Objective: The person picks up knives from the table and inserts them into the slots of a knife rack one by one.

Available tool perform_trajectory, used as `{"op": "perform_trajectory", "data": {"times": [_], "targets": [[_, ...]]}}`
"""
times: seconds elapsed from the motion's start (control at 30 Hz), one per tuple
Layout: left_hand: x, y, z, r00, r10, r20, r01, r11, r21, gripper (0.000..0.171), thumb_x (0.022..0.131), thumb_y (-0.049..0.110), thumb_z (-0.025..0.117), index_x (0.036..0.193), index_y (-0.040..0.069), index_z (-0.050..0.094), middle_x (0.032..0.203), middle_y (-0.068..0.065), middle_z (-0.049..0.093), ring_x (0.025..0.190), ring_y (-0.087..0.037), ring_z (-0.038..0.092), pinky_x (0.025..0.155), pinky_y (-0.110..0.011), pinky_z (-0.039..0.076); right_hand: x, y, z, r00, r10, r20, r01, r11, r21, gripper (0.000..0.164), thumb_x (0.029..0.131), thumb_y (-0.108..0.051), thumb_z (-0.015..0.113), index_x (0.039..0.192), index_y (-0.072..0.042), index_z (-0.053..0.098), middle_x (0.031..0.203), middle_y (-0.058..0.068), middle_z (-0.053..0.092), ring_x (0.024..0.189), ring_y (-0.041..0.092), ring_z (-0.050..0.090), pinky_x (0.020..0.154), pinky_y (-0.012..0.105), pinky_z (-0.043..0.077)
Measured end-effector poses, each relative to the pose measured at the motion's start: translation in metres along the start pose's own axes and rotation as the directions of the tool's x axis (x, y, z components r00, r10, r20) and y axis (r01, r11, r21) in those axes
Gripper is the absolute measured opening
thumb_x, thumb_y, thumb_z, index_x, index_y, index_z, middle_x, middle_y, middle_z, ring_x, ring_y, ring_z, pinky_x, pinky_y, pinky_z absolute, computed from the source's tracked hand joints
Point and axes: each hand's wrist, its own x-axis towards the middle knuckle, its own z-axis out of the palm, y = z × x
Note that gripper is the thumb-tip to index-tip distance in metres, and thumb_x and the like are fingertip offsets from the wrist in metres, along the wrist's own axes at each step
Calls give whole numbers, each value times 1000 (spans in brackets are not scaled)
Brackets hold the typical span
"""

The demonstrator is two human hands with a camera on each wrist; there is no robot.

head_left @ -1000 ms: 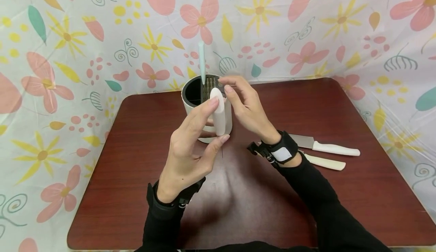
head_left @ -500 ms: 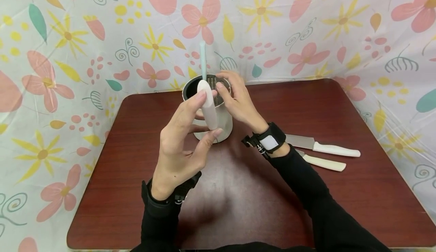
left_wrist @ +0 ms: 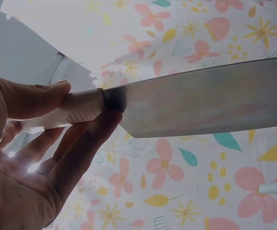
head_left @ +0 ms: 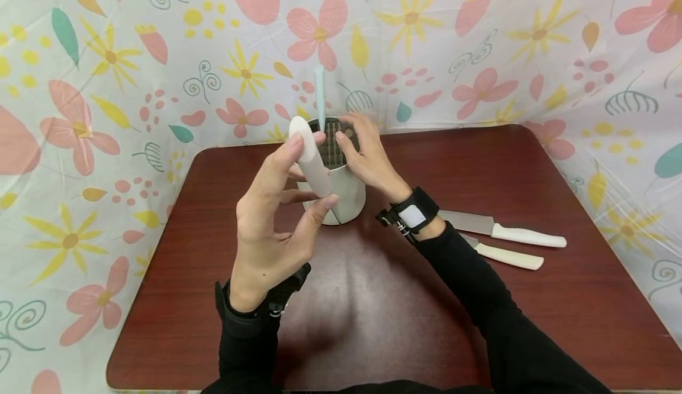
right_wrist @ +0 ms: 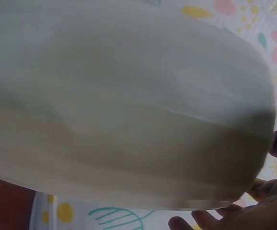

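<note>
My left hand (head_left: 269, 222) holds a kitchen knife by its white handle (head_left: 310, 158), raised in front of the knife holder. Its broad steel blade (left_wrist: 205, 100) stretches away from the fingers in the left wrist view. The round white knife holder (head_left: 348, 196) stands on the table with a dark slotted insert (head_left: 333, 145) in its top. Out of it rises a light blue handle (head_left: 320, 95). My right hand (head_left: 375, 157) grips the holder's right rim between thumb and fingers. In the right wrist view the holder's pale wall (right_wrist: 128, 105) hides much of that hand.
Two more knives lie on the right of the brown table (head_left: 213, 252): one with a white handle (head_left: 527, 235), one with a cream handle (head_left: 508, 256). My right forearm partly covers their blades. A flower-patterned cloth (head_left: 426, 45) hangs behind the table.
My left hand has moved left and slightly up with the knife, uncovering more of the holder. The right hand has shifted slightly left and come onto the holder's rim.
</note>
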Motion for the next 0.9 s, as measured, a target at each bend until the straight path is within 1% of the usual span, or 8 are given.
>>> {"op": "perform_trajectory", "data": {"times": [0.27, 0.4, 0.47, 0.57, 0.63, 0.7, 0.73, 0.9], "targets": [[1, 0, -3, 999, -6, -47, 5, 1000, -28, 73, 84, -11, 73, 149, 11, 48, 132, -31, 62, 96, -29, 67, 76, -31, 62, 0, 12, 5, 999, 40, -7, -40, 999, -3, 47, 106, -30, 48, 148, -7, 47, 159, 15, 37, 152, 28, 29, 125, 50, 24], [1, 1, -4, 997, -9, -76, 6, 999, -43, 71, 84, -10, 74, 147, 10, 49, 132, -30, 62, 94, -32, 69, 76, -34, 63, -1, 15, 6, 999, 48, -2, -48, 999, 7, 47, 107, -30, 47, 148, -7, 46, 160, 16, 35, 154, 27, 26, 125, 49, 24], [2, 2, -5, 996, -11, -92, 7, 999, -41, 68, 84, -9, 74, 146, 8, 50, 132, -30, 63, 93, -33, 69, 76, -35, 63, -2, 16, 6, 999, 54, 0, -54, 998, 15, 47, 107, -30, 46, 149, -7, 45, 161, 16, 34, 154, 27, 27, 121, 50, 30], [3, 2, -6, 993, -12, -119, 7, 999, -46, 66, 84, -8, 74, 144, 8, 51, 132, -29, 63, 92, -34, 70, 76, -35, 63, -2, 17, 7, 998, 65, 4, -65, 998, 27, 47, 108, -29, 45, 149, -8, 43, 159, 17, 34, 147, 27, 35, 109, 48, 40], [4, 1, -7, 990, -6, -138, -1, 999, -48, 66, 83, -9, 75, 143, 9, 52, 131, -29, 62, 92, -35, 70, 77, -35, 63, -3, 18, 8, 997, 77, 9, -77, 996, 36, 47, 108, -28, 45, 150, -9, 42, 157, 16, 36, 139, 28, 40, 99, 46, 43], [6, 1, -6, 988, 1, -156, -10, 998, -59, 68, 82, -9, 76, 142, 10, 52, 131, -29, 62, 91, -36, 71, 77, -36, 63, -3, 20, 9, 996, 88, 13, -88, 995, 40, 47, 107, -28, 44, 151, -9, 41, 155, 15, 37, 133, 28, 43, 96, 45, 42], [6, 1, -6, 986, 4, -165, -14, 998, -63, 68, 81, -9, 76, 142, 10, 52, 130, -29, 62, 91, -36, 71, 77, -36, 63, -3, 20, 10, 996, 92, 12, -92, 995, 41, 47, 107, -27, 44, 151, -10, 40, 154, 15, 38, 133, 27, 43, 97, 44, 42], [9, -1, -6, 978, 24, -207, -43, 995, -87, 68, 80, -10, 78, 140, 7, 52, 130, -31, 61, 97, -39, 71, 79, -41, 63, -3, 20, 13, 995, 92, -25, -91, 995, 45, 47, 107, -21, 40, 151, -9, 41, 152, 15, 42, 141, 26, 42, 115, 44, 37]]}}
